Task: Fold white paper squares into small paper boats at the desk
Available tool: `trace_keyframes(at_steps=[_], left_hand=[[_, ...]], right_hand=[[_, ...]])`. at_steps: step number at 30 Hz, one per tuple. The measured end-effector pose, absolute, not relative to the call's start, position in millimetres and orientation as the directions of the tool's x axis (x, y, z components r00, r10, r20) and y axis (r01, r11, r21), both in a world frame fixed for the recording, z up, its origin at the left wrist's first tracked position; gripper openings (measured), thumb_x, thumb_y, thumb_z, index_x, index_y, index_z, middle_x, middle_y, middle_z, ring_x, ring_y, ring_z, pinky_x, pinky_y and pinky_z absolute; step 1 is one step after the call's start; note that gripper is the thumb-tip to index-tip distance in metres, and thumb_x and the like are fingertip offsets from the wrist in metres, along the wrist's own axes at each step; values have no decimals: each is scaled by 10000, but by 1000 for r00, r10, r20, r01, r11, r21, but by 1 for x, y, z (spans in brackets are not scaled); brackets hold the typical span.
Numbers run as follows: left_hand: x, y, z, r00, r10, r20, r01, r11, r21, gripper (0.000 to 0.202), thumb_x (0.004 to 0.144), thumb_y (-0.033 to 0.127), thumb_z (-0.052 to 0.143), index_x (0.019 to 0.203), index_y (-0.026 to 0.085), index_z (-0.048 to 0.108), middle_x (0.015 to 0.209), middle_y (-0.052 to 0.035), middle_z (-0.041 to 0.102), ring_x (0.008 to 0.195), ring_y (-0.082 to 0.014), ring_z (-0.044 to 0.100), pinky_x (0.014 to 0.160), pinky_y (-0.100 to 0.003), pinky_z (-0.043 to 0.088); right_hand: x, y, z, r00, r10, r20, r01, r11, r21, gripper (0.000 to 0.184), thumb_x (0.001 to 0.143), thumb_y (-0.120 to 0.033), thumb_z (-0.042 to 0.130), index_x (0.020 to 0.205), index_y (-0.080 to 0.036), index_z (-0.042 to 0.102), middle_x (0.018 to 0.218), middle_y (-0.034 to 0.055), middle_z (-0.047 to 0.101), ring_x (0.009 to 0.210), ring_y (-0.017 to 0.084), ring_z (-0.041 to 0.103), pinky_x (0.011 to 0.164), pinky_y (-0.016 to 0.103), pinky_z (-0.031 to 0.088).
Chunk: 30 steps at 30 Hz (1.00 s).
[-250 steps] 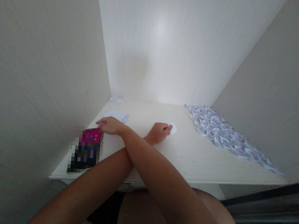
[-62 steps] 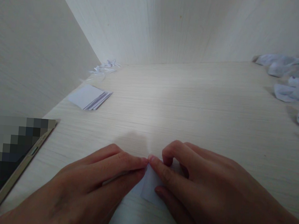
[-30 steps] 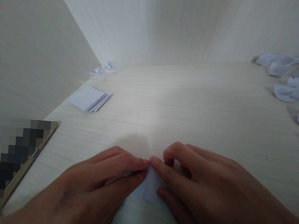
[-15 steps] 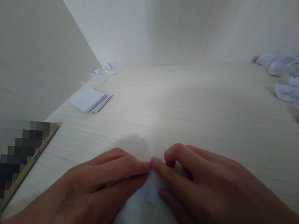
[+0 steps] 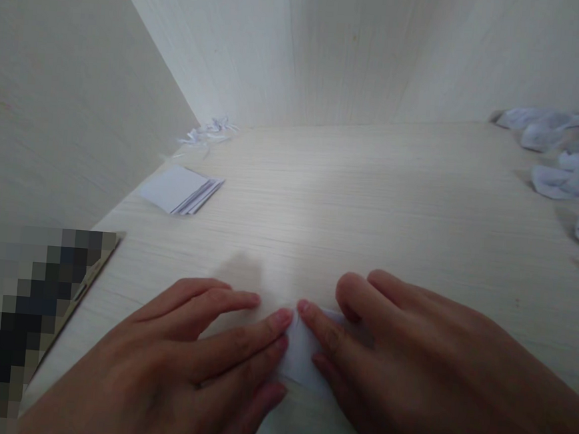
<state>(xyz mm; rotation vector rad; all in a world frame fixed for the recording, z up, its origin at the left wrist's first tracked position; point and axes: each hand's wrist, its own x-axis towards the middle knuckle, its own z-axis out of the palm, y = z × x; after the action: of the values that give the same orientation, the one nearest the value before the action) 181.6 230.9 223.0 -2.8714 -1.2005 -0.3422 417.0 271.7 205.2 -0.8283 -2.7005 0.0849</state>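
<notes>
Paper [image 5: 301,358] at 6 o'clock, left hand [image 5: 183,356] half-spread and right hand [image 5: 408,360] loosely curled, fingertips pressing not gripping, likely to steady it; card stack [image 5: 174,188] sits apart at 9.

A boxed-in work nook, though whether in a home or office is unclear. Pale wood-grain panels [image 5: 352,61] stand behind and left of a matching bench [image 5: 396,198].
</notes>
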Motion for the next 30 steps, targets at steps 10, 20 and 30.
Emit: trace_keyframes(at_steps=[10, 20, 30], left_hand=[[176, 223, 220, 674, 669, 315, 695, -718, 39, 259, 912, 279, 623, 1161, 240, 683, 1047, 32, 775, 1027, -181, 715, 1230, -428, 311], [183, 225, 216, 589, 733, 339, 741, -658, 135, 262, 893, 188, 627, 1130, 295, 657, 993, 52, 744, 993, -178, 702, 1139, -407, 458], [189, 225, 211, 600, 776, 195, 720, -630, 291, 377, 937, 311, 547, 1310, 266, 564, 1228, -44, 698, 1038, -225, 689, 862, -286, 619]], right_hand=[[417, 272, 210, -768, 579, 274, 568, 813, -127, 100, 882, -155, 589, 921, -201, 668, 802, 52, 621, 639, 156, 517, 583, 291, 399], [414, 273, 206, -735, 620, 275, 546, 782, -301, 173, 881, -110, 575, 943, -214, 699, 856, 53, 653, 757, 171, 567, 682, 283, 470], [408, 264, 208, -601, 759, 252, 614, 640, -463, 247, 855, -100, 598, 1057, -216, 680, 993, 86, 665, 878, 214, 610, 809, 375, 525]])
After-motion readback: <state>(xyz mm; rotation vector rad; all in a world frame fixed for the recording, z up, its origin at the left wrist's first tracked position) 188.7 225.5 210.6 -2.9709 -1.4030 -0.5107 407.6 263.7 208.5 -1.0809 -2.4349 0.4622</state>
